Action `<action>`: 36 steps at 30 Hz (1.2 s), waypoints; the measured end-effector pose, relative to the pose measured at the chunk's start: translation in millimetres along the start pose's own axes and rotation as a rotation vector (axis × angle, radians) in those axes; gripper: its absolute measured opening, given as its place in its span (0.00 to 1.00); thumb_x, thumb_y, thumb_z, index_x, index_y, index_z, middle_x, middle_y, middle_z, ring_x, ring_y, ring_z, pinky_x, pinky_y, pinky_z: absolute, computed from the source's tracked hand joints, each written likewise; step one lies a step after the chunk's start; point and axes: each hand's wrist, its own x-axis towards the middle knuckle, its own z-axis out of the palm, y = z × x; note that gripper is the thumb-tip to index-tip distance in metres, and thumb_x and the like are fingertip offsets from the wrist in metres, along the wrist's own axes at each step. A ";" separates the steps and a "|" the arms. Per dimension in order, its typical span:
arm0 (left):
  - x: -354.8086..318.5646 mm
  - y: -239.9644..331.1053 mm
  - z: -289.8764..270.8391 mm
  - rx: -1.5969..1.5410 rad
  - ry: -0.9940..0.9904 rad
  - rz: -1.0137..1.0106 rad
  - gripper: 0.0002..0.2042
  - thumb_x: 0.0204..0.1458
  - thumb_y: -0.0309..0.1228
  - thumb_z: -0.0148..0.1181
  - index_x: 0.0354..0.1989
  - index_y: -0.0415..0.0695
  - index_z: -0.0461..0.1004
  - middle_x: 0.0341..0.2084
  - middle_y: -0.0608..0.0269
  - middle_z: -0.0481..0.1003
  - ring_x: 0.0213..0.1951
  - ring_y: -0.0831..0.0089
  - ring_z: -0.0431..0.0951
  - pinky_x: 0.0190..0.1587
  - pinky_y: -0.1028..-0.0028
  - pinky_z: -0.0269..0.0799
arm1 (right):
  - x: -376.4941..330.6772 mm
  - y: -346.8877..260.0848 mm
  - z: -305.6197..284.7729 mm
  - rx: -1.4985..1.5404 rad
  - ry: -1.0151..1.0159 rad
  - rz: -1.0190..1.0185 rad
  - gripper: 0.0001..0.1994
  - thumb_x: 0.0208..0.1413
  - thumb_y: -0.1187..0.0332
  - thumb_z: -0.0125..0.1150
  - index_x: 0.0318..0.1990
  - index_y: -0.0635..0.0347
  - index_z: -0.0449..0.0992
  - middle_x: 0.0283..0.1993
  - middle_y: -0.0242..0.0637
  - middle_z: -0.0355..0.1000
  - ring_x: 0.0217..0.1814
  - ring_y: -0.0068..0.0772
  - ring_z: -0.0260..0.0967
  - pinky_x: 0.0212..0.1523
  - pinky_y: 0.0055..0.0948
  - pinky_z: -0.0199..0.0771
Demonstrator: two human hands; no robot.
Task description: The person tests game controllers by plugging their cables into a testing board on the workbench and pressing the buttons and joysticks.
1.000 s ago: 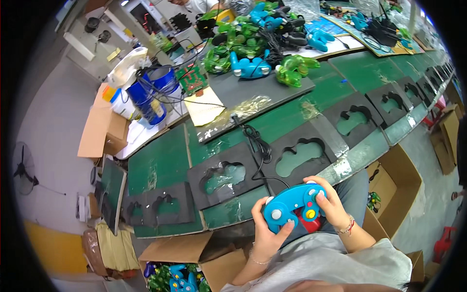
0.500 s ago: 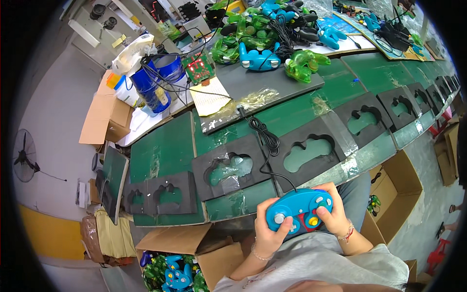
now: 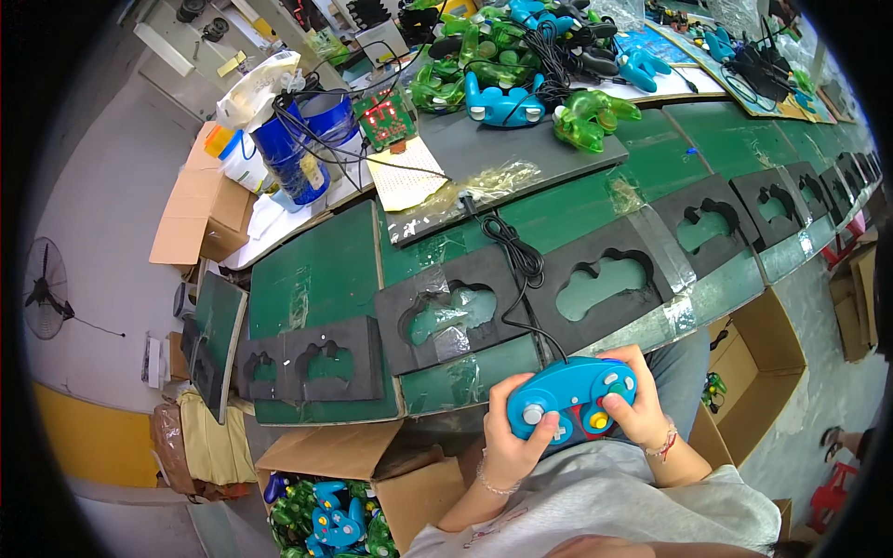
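Note:
Both of my hands grip a blue game controller [image 3: 574, 379] over my lap. My left hand [image 3: 512, 448] wraps its left grip, with the thumb on or beside the cross-shaped pad. Around the right grip closes my right hand [image 3: 642, 414], its thumb near the small stick and buttons. The controller's black cable [image 3: 513, 249] climbs over the bench in a bundled coil to a plug at the edge of a dark grey board [image 3: 558, 167]. Just beyond the controller lie black foam trays [image 3: 581, 319] with controller-shaped cutouts. My fingers beneath the controller are hidden.
A green circuit board [image 3: 386, 121] with a lit red display stands behind the grey board. Piled green and blue controllers [image 3: 507, 104] lie at the back. Below the bench, an open carton [image 3: 419, 493] holding controllers sits left; another carton [image 3: 767, 372] stands right. Blue tubs [image 3: 290, 167] stand back left.
The view has shifted slightly, so the bench appears a little farther right. Both hands still hold the controller in nearly the same position.

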 end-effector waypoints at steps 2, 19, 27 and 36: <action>-0.1 0.1 -0.6 0.002 0.001 -0.031 0.26 0.49 0.32 0.67 0.53 0.38 0.63 0.40 0.53 0.75 0.39 0.69 0.77 0.43 0.71 0.73 | 2.0 -1.6 3.7 0.018 0.003 0.003 0.23 0.51 0.63 0.65 0.51 0.64 0.65 0.44 0.43 0.73 0.45 0.33 0.73 0.47 0.30 0.72; 3.3 -5.5 -7.7 -0.181 0.101 -0.112 0.32 0.50 0.32 0.63 0.64 0.40 0.59 0.50 0.58 0.68 0.48 0.72 0.69 0.52 0.73 0.66 | 7.6 -0.2 13.6 0.021 -0.136 -0.103 0.35 0.48 0.65 0.72 0.59 0.57 0.53 0.57 0.43 0.59 0.57 0.32 0.61 0.56 0.31 0.65; 0.4 -8.0 -12.2 -0.186 0.090 -0.134 0.31 0.50 0.31 0.62 0.64 0.39 0.59 0.50 0.57 0.67 0.49 0.72 0.69 0.53 0.73 0.66 | 5.1 3.0 14.1 0.105 -0.165 -0.050 0.31 0.57 0.52 0.61 0.59 0.56 0.52 0.55 0.44 0.60 0.54 0.31 0.62 0.54 0.30 0.65; -0.8 -3.3 -7.6 -0.151 0.053 -0.105 0.32 0.50 0.31 0.64 0.63 0.38 0.60 0.50 0.56 0.68 0.48 0.72 0.70 0.52 0.73 0.66 | 6.1 1.6 8.6 0.253 -0.077 0.078 0.15 0.62 0.67 0.46 0.54 0.55 0.55 0.48 0.37 0.63 0.43 0.22 0.62 0.47 0.24 0.64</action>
